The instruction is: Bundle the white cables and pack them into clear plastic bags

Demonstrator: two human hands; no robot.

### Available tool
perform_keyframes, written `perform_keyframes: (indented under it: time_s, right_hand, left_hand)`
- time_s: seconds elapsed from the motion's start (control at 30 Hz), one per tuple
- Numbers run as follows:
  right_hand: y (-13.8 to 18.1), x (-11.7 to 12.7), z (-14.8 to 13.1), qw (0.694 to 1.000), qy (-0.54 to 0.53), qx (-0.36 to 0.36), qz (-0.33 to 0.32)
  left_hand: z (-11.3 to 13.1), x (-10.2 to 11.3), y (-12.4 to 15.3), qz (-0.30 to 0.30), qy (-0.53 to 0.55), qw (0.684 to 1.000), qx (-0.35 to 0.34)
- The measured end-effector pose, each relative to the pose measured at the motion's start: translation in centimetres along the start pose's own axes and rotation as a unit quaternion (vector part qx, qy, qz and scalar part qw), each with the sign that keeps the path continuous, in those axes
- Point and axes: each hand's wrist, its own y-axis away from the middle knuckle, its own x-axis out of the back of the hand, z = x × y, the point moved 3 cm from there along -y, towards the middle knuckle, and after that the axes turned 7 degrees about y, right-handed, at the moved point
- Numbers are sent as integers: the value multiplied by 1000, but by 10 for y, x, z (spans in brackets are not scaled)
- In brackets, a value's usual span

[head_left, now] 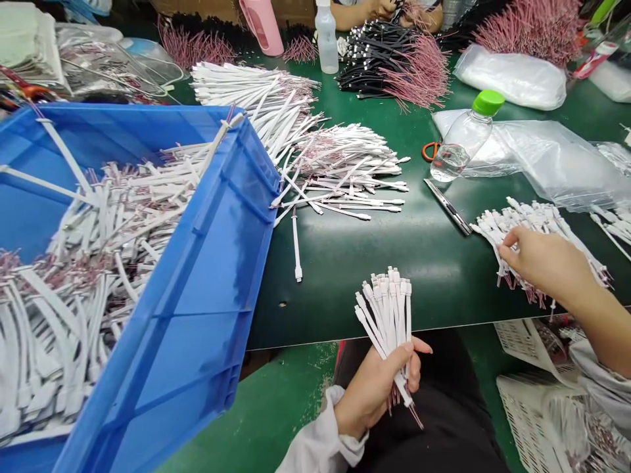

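The left hand (377, 387), at about six o'clock in the view, is curled around a bundle of short white cables (389, 315), thumb pressed across the stems so the plug ends fan upward and stay level with one another; thin reddish wire tails poke out below the palm. The right hand (545, 259), at four o'clock, lies with fingers lightly bent on a loose heap of cables (537, 226) on the table's right side, fingertips among the white plugs; whether it already pinches one I cannot tell, since the fingers cover the contact.

The green table (394, 263) has a smooth, slightly glossy mat. At nine o'clock a blue plastic crate (211, 263) is tipped on its side toward the person, its ribbed wall facing us and its mouth spilling rubbery white cables within easy reach. At twelve o'clock a big white cable pile (320, 151) spreads out, tails all turned one way. Between it and the right hand lie a clear water bottle (463, 141) with a green cap, on its side, a slim metal blade (448, 207), and crinkled transparent plastic bags (566, 157). Beyond, black cables (379, 59) with pink tails sit before another person's hands (384, 10).
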Motion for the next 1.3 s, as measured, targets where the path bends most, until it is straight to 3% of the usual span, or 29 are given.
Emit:
perform_keyframes:
  time_s: [0.1, 0.2, 0.23, 0.3, 0.33, 0.4, 0.57, 0.77, 0.83, 0.87, 0.93, 1.0, 1.17, 1.3]
  right_hand:
    - [2, 14, 11, 1000, -15, -25, 4]
    - [29, 37, -2, 987, -41, 0, 155]
    - [44, 43, -14, 973, -51, 56, 216]
    - [75, 45, -52, 916, -113, 292, 253]
    - [89, 41, -70, 881, -135, 395, 224]
    - [109, 31, -98, 826, -160, 504, 196]
    - [117, 20, -125, 772, -146, 564, 253]
    - [114, 14, -135, 728, -159, 608, 273]
    - [108, 10, -135, 746, -183, 591, 247]
    - [102, 8, -134, 770, -204, 560, 227]
    - [90, 3, -129, 831, -254, 460, 181]
    - [81, -3, -120, 873, -291, 364, 144]
    - [82, -12, -108, 890, -295, 326, 121]
    - [83, -9, -105, 916, -222, 323, 86]
  left_hand:
    - [-3, 0, 1, -39, 12, 999, 14]
    - [-5, 0, 2, -55, 2, 998, 7]
    - [-5, 1, 3, -47, -6, 999, -4]
    - [-3, 4, 5, -12, -40, 999, -33]
    - [-2, 6, 6, 13, -66, 997, -49]
    - [1, 11, 11, 56, -127, 988, -64]
    - [9, 18, 27, 107, -175, 977, -56]
    - [15, 19, 33, 82, -168, 982, -24]
    - [16, 20, 30, 97, -175, 979, -33]
    - [16, 21, 28, 108, -174, 978, -42]
    - [18, 23, 25, 130, -167, 976, -60]
    - [18, 23, 23, 141, -158, 975, -73]
    - [16, 23, 20, 149, -130, 977, -76]
    - [13, 23, 19, 158, -115, 977, -84]
